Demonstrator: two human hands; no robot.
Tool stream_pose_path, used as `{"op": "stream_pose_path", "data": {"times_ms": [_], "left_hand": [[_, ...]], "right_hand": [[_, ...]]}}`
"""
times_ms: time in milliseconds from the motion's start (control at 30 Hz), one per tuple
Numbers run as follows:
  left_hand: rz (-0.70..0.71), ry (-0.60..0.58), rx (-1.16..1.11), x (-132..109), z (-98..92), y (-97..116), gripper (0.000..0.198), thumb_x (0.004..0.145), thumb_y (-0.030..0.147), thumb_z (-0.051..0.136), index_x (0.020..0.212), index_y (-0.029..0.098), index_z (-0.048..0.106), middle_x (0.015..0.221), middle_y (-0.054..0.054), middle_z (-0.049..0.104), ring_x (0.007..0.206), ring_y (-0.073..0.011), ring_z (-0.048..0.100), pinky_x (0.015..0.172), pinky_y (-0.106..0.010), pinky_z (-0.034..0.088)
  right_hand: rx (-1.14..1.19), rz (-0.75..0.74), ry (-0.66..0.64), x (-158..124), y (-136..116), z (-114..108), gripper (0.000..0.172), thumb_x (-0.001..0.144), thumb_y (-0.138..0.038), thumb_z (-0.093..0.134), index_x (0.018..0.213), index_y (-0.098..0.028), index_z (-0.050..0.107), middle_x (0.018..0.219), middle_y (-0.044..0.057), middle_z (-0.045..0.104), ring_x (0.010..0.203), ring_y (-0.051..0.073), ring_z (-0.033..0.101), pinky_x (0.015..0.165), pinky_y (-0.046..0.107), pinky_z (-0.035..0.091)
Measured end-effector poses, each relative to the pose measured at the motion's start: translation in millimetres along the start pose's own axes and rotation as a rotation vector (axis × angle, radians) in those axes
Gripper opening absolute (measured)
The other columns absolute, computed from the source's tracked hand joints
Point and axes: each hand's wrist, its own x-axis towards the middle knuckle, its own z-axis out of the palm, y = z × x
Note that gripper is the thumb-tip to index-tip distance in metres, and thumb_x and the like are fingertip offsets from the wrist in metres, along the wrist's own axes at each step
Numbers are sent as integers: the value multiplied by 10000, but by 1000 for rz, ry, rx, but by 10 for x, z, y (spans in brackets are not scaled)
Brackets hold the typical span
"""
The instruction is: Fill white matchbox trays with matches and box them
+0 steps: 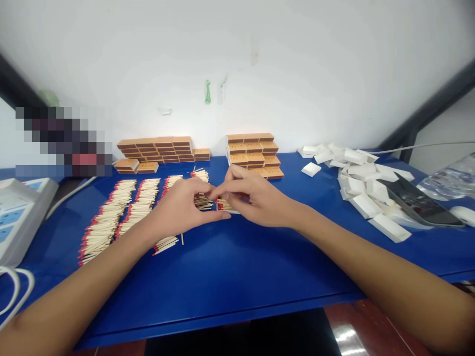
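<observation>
A small white matchbox tray (233,212) with red-tipped matches (221,203) in it sits between my hands, mostly covered by fingers. My left hand (181,205) grips its left side, the thumb stretched along the front edge. Curled around the right end is my right hand (256,198), its index finger reaching across the top to the left fingertips. Exactly what the right fingertips pinch is hidden. Loose matches (203,200) lie right behind the left hand. Further left, matches (107,222) are spread in several long rows, some partly under my left wrist.
Closed matchboxes (156,151) are stacked along the wall, with a second stepped stack (252,153) behind my right hand. White empty trays (365,180) are heaped at right beside a black phone (426,200) and clear plastic (452,178). A power strip (22,217) stands at left.
</observation>
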Motion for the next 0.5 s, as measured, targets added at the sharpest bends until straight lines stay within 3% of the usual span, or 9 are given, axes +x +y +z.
{"op": "stream_pose_path", "data": {"times_ms": [267, 500], "left_hand": [[-40, -24, -43, 8, -36, 11, 354, 809, 557, 875, 852, 215, 793, 697, 25, 655, 637, -145, 473, 621, -307, 361], [-42, 1, -46, 11, -35, 18, 346, 807, 550, 876, 846, 217, 790, 763, 13, 713, 683, -155, 555, 625, -308, 386]], "right_hand": [[23, 76, 49, 12, 0, -7, 169, 996, -159, 610, 1018, -243, 755, 881, 0, 476, 729, 139, 464, 641, 297, 381], [10, 129, 51, 14, 17, -13, 93, 962, -186, 674, 1001, -234, 744, 851, -13, 468, 716, 132, 453, 661, 294, 393]]}}
